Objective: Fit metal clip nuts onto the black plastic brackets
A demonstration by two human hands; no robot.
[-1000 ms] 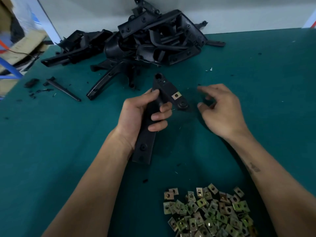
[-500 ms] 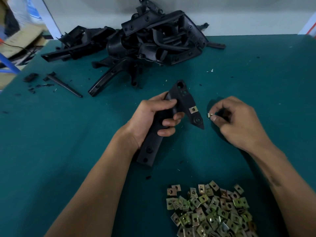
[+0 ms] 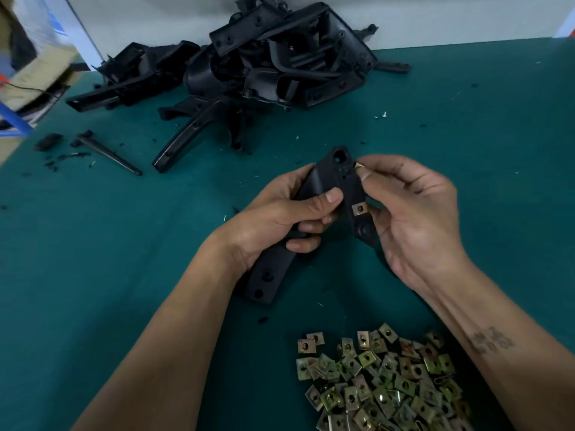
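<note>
Clip nut brought to the bracket's upper edge.

The right hand (image 3: pixel 417 219), apart from the black bracket (image 3: pixel 329 213) half a second ago, now pinches a clip nut (image 3: pixel 360 166) against it; left hand (image 3: pixel 280 219) fingers grip the bracket above the bench (image 3: pixel 93 259). One fitted nut (image 3: pixel 360 209) shows. Loose clip nuts (image 3: pixel 382 384) lie near; spare brackets (image 3: pixel 264 63) beyond.

We see the right hand (image 3: pixel 413 219) has come in from beside the bracket (image 3: pixel 337 194) and now pinches a clip nut (image 3: pixel 360 166) against its upper edge (a second ago those fingers were spread, holding nothing). The left hand (image 3: pixel 280 219) has tipped the bracket more upright.
</note>
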